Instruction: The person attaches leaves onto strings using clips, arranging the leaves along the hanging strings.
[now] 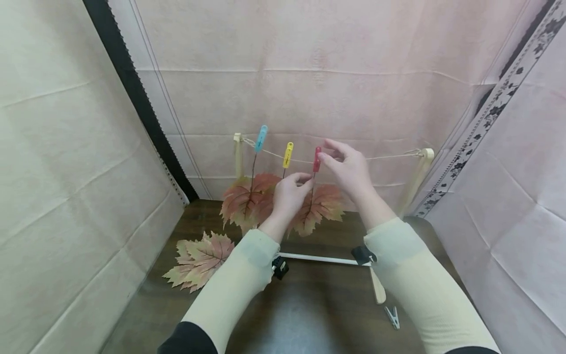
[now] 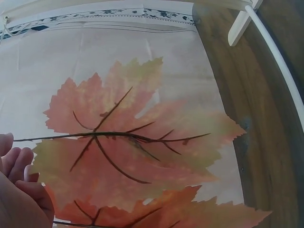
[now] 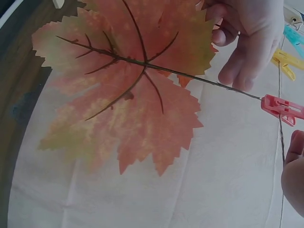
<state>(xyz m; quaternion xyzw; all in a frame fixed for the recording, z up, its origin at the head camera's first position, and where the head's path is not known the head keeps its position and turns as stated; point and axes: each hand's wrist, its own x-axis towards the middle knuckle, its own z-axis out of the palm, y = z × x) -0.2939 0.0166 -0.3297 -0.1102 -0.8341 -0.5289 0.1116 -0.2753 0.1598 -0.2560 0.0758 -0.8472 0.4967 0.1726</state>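
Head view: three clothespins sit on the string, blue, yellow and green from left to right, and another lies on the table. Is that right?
Not quite: the third clothespin is red, not green, as the head view shows. The blue clothespin, the yellow clothespin and the loose clothespin on the table are as you say.

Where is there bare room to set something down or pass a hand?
Bare tabletop lies between the left sleeve and the pale stand foot, nearer than the white rod. The string is free from the right hand to the right post. Crowded: the string's left half, with three clothespins and hanging leaves.
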